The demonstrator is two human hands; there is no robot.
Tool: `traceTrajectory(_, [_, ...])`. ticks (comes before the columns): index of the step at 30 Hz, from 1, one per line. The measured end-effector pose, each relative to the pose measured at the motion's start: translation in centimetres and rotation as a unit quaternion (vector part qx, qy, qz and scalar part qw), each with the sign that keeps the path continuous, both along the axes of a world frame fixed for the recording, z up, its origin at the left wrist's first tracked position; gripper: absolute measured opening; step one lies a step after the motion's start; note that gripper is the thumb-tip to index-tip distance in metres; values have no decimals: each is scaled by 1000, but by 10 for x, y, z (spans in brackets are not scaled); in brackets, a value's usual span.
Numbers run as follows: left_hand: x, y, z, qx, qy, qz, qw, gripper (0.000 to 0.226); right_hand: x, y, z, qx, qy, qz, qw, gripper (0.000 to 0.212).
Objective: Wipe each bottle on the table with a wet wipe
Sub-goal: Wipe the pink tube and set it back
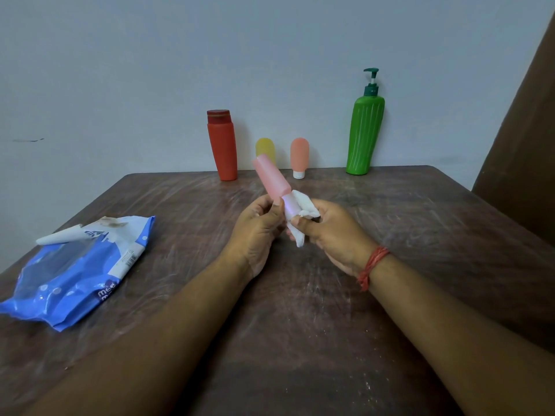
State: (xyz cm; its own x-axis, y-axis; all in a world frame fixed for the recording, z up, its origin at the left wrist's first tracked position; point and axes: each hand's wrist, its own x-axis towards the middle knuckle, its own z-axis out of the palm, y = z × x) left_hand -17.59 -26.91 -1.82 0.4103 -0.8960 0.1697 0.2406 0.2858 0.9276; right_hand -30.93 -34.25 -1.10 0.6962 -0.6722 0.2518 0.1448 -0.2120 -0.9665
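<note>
The brown table point(300, 295) offers broad bare room in front, its far edge lined with a green pump bottle point(365, 136), red bottle point(222, 148), peach tube point(299, 156) and yellow tube point(264, 147); the wipes pack point(75, 271) lies left. Held above mid-table, the pink bottle point(270, 178) looks light, stiff and smooth, likely slippery when wet. The left hand point(255, 232) grips its lower end; the right hand point(333, 232) clamps the soft wet wipe point(300, 211) around the cap.

Both arms reach out over the table point(390, 211), the left hand point(258, 232) gripping the pink bottle point(271, 178), the right hand point(333, 232) pinching a white wipe point(303, 205) against it.
</note>
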Motion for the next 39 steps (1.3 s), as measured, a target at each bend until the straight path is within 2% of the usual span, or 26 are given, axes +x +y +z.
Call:
traceTrajectory(2, [0, -1, -1, 6, 0, 3, 1000, 28, -3, -1, 3, -98, 62, -53, 992, 14])
traceTrajectory(4, [1, -2, -1, 9, 7, -2, 1000, 26, -5, -2, 5, -239, 130, -133, 953, 7])
traceTrajectory(6, [1, -2, -2, 12, 12, -4, 1000, 25, -6, 0, 6, -345, 127, -187, 911, 19])
traceTrajectory(8, [0, -2, -2, 23, 19, 5, 1000, 27, -2, 6, 5, -388, 107, -194, 895, 10])
traceTrajectory(11, [0, -3, -4, 47, -6, 57, 997, 23, 4, 13, 2, -387, 112, -173, 899, 13])
traceTrajectory(14, [3, -6, -6, 74, -32, 106, 991, 18, 4, 13, 9, -344, 51, -163, 923, 14])
traceTrajectory(16, [3, -8, -6, 70, -27, 97, 993, 15, 3, 9, 14, -283, 15, -216, 935, 17])
traceTrajectory(18, [2, -9, -7, 70, -39, 91, 993, 14, 1, 3, 16, -230, 22, -264, 936, 20])
traceTrajectory(22, [0, -10, -12, 70, -86, 59, 992, 17, -7, -10, 19, -173, 25, -287, 942, 30])
traceTrajectory(23, [-1, -10, -12, 72, -99, 49, 991, 19, -9, -13, 21, -185, 18, -292, 938, 32])
traceTrajectory(25, [-4, -10, -12, 71, -118, 29, 990, 20, -11, -11, 23, -282, 33, -294, 913, 30])
traceTrajectory(27, [-6, -9, -12, 61, -132, 12, 989, 19, -11, -9, 21, -399, 58, -263, 877, 33])
traceTrajectory(29, [-6, -7, -11, 47, -123, 9, 991, 19, -12, -7, 16, -462, 76, -224, 855, 35])
traceTrajectory(33, [-1, -5, -11, 49, -116, 30, 992, 18, -14, -7, 13, -521, 89, -193, 827, 25])
traceTrajectory(37, [-8, -6, -10, 66, -198, -18, 978, 21, -17, -18, 19, -479, 37, -289, 828, 23])
traceTrajectory(39, [-12, -6, -10, 69, -216, -25, 974, 23, -20, -21, 19, -462, 25, -302, 834, 22])
